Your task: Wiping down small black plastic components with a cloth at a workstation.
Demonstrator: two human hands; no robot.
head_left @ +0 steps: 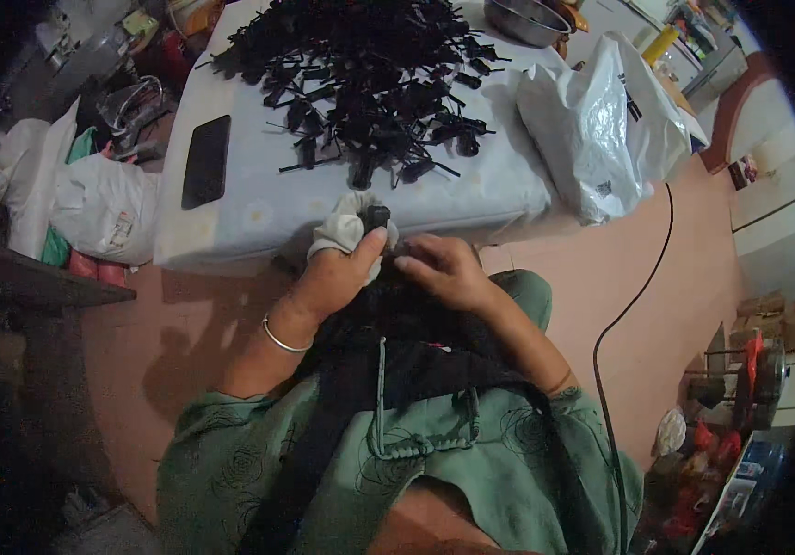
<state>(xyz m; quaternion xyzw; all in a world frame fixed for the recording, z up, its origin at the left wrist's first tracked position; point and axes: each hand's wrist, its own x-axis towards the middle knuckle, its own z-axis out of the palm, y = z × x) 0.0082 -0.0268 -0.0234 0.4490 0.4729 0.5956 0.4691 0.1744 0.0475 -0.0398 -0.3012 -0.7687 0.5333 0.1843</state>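
In the head view, your left hand (331, 280) pinched a small black part (376, 217) with a white cloth (340, 225), by the table's (258, 190) near edge. Your right hand (453, 271) curled just beside; I couldn't tell whether it gripped anything. A pile of black parts (351, 79) lay beyond.

A rectangular table with a pale, flower-patterned cover (499, 176) fills the upper middle of the frame. A broad heap of small black parts with thin, stick-like ends (369, 79) spreads over its top centre. A flat, dark rectangular phone (207, 162) lies left of the heap. At upper right sit a round, silvery metal bowl (529, 22) and, nearer, a crumpled white plastic bag (578, 125).
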